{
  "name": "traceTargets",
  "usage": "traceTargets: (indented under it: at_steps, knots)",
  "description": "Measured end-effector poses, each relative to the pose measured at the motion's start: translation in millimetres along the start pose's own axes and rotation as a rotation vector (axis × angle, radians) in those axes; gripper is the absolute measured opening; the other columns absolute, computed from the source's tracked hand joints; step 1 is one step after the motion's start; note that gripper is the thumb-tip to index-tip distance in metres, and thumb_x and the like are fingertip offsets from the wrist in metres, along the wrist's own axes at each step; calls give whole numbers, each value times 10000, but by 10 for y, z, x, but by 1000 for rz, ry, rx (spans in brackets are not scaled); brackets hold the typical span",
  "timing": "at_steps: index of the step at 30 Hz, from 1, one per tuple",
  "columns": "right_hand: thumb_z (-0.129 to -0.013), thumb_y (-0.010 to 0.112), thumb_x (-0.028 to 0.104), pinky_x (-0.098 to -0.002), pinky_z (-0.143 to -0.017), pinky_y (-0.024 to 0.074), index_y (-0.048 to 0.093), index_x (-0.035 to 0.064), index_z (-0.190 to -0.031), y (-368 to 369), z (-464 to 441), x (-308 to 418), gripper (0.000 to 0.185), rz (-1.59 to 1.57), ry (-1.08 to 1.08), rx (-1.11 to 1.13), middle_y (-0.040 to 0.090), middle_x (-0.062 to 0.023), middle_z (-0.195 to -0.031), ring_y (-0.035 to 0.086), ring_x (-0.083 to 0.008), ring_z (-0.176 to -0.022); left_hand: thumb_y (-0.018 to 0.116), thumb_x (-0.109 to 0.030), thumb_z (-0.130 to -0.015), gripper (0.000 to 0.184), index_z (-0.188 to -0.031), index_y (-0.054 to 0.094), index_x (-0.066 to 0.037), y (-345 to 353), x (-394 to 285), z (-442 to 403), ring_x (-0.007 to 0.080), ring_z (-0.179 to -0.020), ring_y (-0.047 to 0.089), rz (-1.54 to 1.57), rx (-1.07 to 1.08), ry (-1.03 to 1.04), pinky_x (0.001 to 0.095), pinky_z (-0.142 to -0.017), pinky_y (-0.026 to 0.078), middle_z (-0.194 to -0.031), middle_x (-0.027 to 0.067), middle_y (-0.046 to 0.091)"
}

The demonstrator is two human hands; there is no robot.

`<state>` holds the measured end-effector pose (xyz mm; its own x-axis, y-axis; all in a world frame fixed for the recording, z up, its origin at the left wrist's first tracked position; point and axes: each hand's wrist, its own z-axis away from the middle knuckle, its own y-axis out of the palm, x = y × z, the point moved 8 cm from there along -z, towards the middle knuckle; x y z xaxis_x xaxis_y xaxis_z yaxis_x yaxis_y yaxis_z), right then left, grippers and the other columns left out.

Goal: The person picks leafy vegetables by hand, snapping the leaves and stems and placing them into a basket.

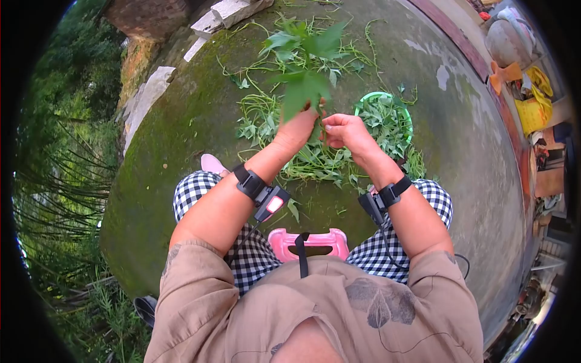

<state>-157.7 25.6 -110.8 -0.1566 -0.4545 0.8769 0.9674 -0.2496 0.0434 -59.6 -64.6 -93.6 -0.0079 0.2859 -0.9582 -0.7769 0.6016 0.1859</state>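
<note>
A leafy green stem (307, 88) rises in front of me, its broad leaves partly covering my left hand (298, 128). That hand is closed around the stem. Close beside it, my right hand (347, 134) pinches the lower part of the same stem between thumb and fingers. Beneath both hands lies a pile of cut leafy vines (260, 115) on the ground. Just beyond my right hand stands a round basket with a bright green rim (410, 121), filled with loose green leaves (384, 121).
More vines (290, 36) lie farther out on the mossy concrete ground (175, 163). A pink plastic stool (278, 244) shows between my knees. Pale stone blocks (148, 97) edge the left side. Yellow bags (535, 109) and assorted household things stand along the right.
</note>
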Motion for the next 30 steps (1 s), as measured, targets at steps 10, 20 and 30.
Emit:
traceTargets:
  at_steps: [10,20,30]
  knots:
    - [-908,572,127,-267,-653,496,635,41,-1069,214,27,125,193,-218,-53,139,657,-32,-886,636,-140,-724,593,-130,-872,296,-1136,599,2,-9,-223,48,118,-740,610,-280,74,175,280,-616,498,-883,56,636]
    - [-934,582,199,-236,-646,460,648,67,-1018,53,-59,192,169,-383,-133,48,643,-7,-867,608,-109,-722,511,-319,-936,456,-1181,537,65,-72,-388,123,213,-672,654,209,118,5,279,-527,512,-963,162,626]
    - [-880,664,157,-209,-383,386,621,26,-838,-324,-87,117,144,-343,-15,-174,577,-43,-671,557,-137,-446,663,-74,-779,233,-1003,677,-13,-515,-351,84,113,-619,573,-157,-269,117,247,-556,470,-931,58,639]
